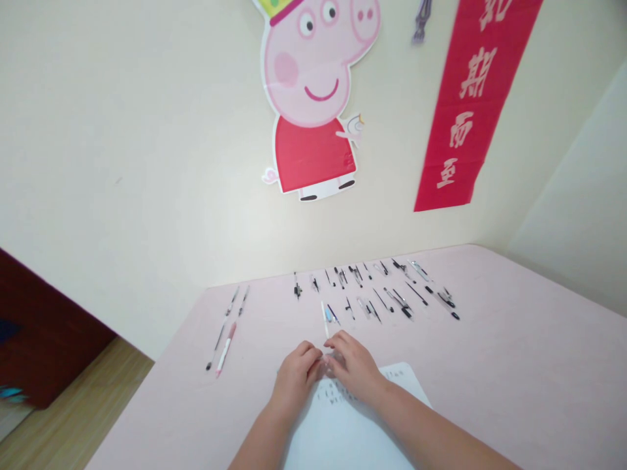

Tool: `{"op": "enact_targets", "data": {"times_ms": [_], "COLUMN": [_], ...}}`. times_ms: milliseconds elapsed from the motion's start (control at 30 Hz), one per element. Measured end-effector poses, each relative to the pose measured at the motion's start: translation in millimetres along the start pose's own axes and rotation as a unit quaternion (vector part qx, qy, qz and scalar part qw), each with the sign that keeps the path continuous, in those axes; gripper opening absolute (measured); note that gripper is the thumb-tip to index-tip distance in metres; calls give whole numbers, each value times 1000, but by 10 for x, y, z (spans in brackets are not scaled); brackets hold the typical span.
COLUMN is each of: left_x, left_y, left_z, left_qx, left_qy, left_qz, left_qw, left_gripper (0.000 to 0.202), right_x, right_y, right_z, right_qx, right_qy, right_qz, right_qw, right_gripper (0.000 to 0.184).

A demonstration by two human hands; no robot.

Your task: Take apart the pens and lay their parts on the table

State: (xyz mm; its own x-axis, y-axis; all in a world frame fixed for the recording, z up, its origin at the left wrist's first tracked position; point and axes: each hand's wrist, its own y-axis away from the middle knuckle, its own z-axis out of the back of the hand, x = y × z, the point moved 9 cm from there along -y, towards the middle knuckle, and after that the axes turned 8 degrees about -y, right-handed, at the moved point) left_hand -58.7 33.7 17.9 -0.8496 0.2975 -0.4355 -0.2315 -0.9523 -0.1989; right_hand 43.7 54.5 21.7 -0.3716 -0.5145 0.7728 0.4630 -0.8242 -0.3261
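My left hand (298, 373) and my right hand (356, 367) meet over the top of a white sheet (343, 434) with small dark writing on it. The fingers of both hands are closed in a pinch around something small and pale, mostly hidden by the fingertips. A thin white stick-like piece (324, 318) points away just beyond the right fingertips; whether it is held or lies on the table cannot be told. Beside it lie a light-blue piece (328, 315) and a dark pen refill (334, 314).
On the pink table (514, 365), two rows of pen parts, such as a black refill (416, 293) and a clear barrel (363, 305), lie towards the wall. A pink-and-white pen (226, 350) and slim clear pens lie left. A pig cutout (316, 153) and red banner (453, 153) hang above.
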Motion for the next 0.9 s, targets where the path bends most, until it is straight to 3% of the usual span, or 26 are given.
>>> {"op": "enact_targets", "data": {"times_ms": [333, 900], "left_x": [-24, -24], "left_y": [3, 8], "left_z": [-5, 54], "left_qx": [-16, -31], "left_qy": [35, 9], "left_qz": [-14, -28], "left_qw": [999, 999], "left_gripper": [13, 24], "right_x": [13, 10], "right_y": [0, -13], "right_z": [-61, 13], "right_qx": [22, -12], "right_qy": [25, -56], "right_qz": [6, 19], "right_qw": [999, 998], "right_gripper": [17, 10]}}
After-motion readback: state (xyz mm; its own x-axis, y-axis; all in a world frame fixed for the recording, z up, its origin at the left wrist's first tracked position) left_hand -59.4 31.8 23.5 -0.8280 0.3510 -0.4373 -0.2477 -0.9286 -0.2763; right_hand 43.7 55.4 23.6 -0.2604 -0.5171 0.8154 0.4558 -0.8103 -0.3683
